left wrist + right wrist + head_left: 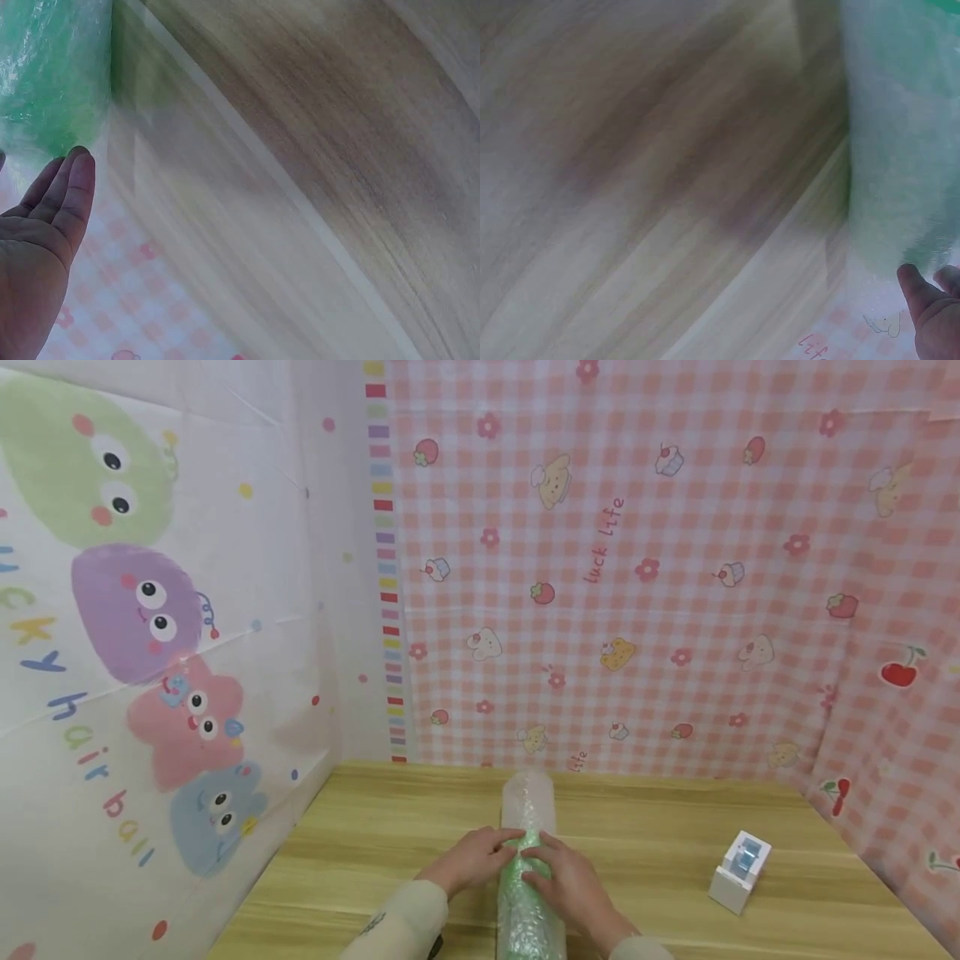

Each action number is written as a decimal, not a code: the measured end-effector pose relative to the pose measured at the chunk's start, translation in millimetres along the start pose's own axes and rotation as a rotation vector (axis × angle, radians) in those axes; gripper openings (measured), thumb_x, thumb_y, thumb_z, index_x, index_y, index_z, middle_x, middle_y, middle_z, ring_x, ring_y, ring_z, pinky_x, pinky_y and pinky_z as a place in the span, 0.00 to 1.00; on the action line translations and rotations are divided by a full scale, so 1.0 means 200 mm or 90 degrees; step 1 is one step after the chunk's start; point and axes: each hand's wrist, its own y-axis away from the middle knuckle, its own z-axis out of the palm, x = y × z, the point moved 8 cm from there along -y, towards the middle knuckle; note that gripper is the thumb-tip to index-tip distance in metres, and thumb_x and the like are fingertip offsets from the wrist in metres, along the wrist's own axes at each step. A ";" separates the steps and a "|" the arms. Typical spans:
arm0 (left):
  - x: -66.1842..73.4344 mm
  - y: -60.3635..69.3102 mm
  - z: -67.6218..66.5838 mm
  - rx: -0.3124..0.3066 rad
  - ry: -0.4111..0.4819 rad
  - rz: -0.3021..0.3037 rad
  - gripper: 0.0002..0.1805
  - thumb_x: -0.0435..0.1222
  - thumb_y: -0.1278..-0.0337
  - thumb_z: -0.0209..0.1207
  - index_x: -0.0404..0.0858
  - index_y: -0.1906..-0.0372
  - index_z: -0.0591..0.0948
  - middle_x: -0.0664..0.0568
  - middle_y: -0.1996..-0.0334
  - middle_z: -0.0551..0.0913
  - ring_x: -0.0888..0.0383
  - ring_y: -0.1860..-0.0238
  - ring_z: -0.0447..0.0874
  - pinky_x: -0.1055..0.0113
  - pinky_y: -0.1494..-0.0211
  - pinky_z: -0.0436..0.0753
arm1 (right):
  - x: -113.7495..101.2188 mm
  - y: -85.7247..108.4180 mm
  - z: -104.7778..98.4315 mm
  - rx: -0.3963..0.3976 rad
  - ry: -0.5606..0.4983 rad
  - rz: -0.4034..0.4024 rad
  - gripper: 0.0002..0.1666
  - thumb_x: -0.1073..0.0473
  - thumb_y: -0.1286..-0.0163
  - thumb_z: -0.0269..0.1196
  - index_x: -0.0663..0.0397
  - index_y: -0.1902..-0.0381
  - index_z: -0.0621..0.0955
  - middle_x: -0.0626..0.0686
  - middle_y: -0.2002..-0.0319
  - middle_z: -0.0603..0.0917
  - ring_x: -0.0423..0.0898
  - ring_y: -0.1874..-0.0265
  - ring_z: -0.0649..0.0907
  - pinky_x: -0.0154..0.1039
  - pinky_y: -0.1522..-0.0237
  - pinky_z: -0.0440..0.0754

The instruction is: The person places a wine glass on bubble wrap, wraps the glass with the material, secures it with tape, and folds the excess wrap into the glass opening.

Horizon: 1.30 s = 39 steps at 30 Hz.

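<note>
The wrapped roll (527, 906), pointing forward, is touched from either side by left hand (478, 860) and right hand (567, 878), fingers loosely extended.

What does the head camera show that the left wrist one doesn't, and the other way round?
Only the head view shows the small white holder on the right side of the table, the cartoon figures on the left and the pale sleeves.

Only the left wrist view shows the palm side of the left hand; the head view shows its back.

Both show that hand at the shiny, green-tinted roll, plus the wood-patterned tabletop and the pink checked cloth.
</note>
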 end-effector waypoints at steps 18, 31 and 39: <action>0.00 0.03 0.02 -0.037 0.040 -0.069 0.43 0.53 0.47 0.69 0.55 0.25 0.65 0.28 0.33 0.64 0.38 0.39 0.73 0.38 0.37 0.71 | 0.03 0.02 -0.01 -0.151 -0.134 0.016 0.44 0.54 0.37 0.69 0.70 0.30 0.66 0.69 0.29 0.62 0.71 0.34 0.66 0.67 0.36 0.65; -0.02 0.04 0.07 -0.032 0.093 -0.097 0.49 0.53 0.55 0.74 0.58 0.25 0.64 0.31 0.34 0.64 0.33 0.38 0.70 0.33 0.42 0.72 | 0.07 0.09 -0.05 -0.133 -0.099 -0.022 0.41 0.52 0.34 0.67 0.67 0.30 0.67 0.69 0.29 0.63 0.71 0.33 0.66 0.69 0.36 0.63; -0.02 0.04 0.06 -0.024 0.083 -0.085 0.51 0.51 0.57 0.75 0.58 0.25 0.63 0.38 0.40 0.68 0.37 0.41 0.73 0.36 0.42 0.74 | 0.09 0.13 -0.06 -0.124 -0.145 -0.017 0.39 0.51 0.32 0.66 0.66 0.31 0.69 0.69 0.30 0.65 0.71 0.38 0.72 0.69 0.42 0.70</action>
